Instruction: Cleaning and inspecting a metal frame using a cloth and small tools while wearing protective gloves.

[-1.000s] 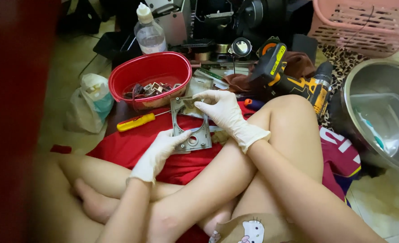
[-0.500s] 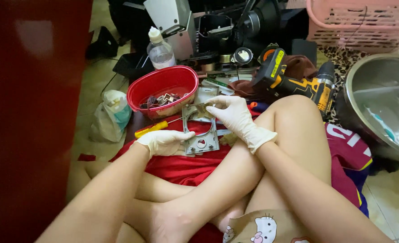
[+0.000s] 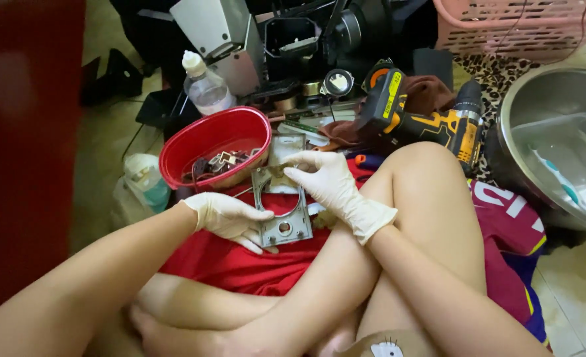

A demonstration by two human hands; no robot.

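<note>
A grey metal bracket (image 3: 281, 210), flat with a curved cut-out and a round hole near its lower end, is held between two white-gloved hands above a red cloth (image 3: 240, 261) spread on the floor. The lower corner of the bracket is gripped by the left hand (image 3: 230, 217), its fingers curled under the plate and the thumb laid across the edge. The bracket's upper end is pinched by the right hand (image 3: 326, 182), fingertips closed narrowly on a small part there; what that part is cannot be told.

Just beyond the bracket, to its upper left, a red plastic bowl (image 3: 194, 142) is seen, with small dark metal parts lying inside it. Further behind the bracket on that same side, a clear plastic bottle (image 3: 205, 88) with a white cap is stood upright. A yellow and black cordless drill (image 3: 425, 119) is laid on its side to the upper right of the bracket, near the person's raised knee. Well to the right of the bracket, a large steel basin (image 3: 557, 142) is set on the floor, a toothbrush lying in it, and a pink plastic basket (image 3: 517, 26) is placed behind that. A crumpled clear bag (image 3: 141, 185) lies to the left of the bracket, beside the bowl.
</note>
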